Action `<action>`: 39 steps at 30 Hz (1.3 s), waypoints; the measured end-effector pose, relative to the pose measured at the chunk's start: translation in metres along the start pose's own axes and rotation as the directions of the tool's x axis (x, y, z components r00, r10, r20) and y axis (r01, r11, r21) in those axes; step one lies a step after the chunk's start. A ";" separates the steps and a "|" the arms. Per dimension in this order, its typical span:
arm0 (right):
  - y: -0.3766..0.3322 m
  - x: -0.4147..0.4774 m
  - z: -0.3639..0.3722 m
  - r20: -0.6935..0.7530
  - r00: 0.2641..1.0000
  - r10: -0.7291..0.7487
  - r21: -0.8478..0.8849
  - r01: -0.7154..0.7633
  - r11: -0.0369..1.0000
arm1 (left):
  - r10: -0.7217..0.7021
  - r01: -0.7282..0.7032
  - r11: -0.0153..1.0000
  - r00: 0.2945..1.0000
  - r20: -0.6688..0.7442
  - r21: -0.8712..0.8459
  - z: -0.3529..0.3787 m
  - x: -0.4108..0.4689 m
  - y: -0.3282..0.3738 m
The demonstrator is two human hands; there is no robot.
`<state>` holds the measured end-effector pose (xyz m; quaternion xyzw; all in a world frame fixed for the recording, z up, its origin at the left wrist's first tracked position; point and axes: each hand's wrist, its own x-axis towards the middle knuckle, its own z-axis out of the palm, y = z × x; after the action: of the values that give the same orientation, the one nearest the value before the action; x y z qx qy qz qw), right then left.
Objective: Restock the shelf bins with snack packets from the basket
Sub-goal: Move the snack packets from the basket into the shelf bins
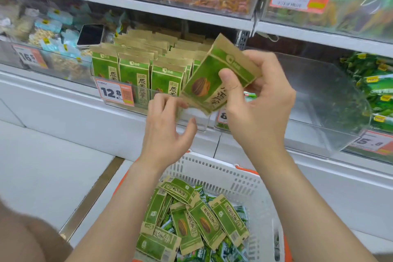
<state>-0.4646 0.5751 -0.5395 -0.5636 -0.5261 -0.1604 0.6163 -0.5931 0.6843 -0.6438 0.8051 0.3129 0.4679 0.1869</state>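
Tilted green-brown packet [214, 78] above the stocked bin [119, 100].

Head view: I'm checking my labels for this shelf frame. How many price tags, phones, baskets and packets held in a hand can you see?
Price tags: 6, one partly hidden
Phone: 1
Basket: 1
Held packet: 1
Total: 9

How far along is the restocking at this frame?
Done: the middle bin is nearly full of upright packets. In hand: the right hand grips a tilted packet above it, the left hand touching its lower corner. Left: the basket holds many loose packets, and the clear bin to the right looks almost empty.
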 end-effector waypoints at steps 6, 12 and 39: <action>0.017 0.037 0.023 0.069 0.997 0.029 -0.195 -0.015 0.981 | 0.066 -0.093 0.946 0.993 0.098 0.310 0.002 0.012 -0.005; 0.050 0.058 0.062 0.367 0.919 0.144 -0.572 0.101 0.814 | 0.052 -0.081 0.948 0.994 0.100 0.308 0.002 0.011 -0.007; 0.056 -0.058 0.043 0.448 0.860 -0.246 -0.192 0.362 0.912 | 0.011 0.008 0.972 0.997 -0.077 0.234 0.034 -0.042 -0.032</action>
<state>-0.4630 0.6072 -0.6254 -0.5720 -0.7008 -0.2033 0.3748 -0.5893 0.6791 -0.7060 0.8029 0.3722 0.4590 0.0781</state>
